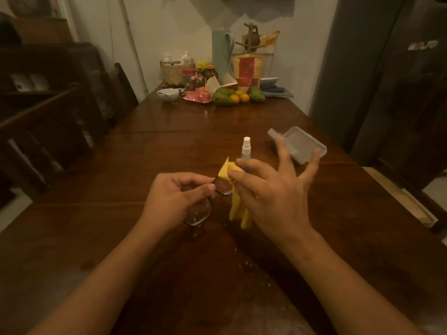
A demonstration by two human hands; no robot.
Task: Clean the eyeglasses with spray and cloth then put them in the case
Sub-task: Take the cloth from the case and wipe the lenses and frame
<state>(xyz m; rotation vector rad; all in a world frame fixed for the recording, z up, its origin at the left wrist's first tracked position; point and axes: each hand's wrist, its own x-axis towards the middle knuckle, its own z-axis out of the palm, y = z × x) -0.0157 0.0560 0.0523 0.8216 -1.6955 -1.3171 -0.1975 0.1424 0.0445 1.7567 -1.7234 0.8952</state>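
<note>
My left hand (177, 195) holds the dark-framed eyeglasses (223, 186) by the frame, just above the wooden table (121, 238). One lens shows beside my thumb; the other shows below my palm. My right hand (268, 189) pinches a yellow cloth (236, 209) against the upper lens with thumb and forefinger, while its other fingers spread wide. A small clear spray bottle (246, 148) with a white nozzle stands upright just behind the cloth. The grey eyeglass case (302, 143) lies open on the table to the right, behind my right fingers.
Fruit (225, 96), jars, a white bowl (168, 94), a basket and a tall pale jug (221, 54) crowd the table's far end. Dark wooden chairs (60, 122) stand along the left side. Small droplets (244, 263) dot the table between my forearms. A dark cabinet rises at right.
</note>
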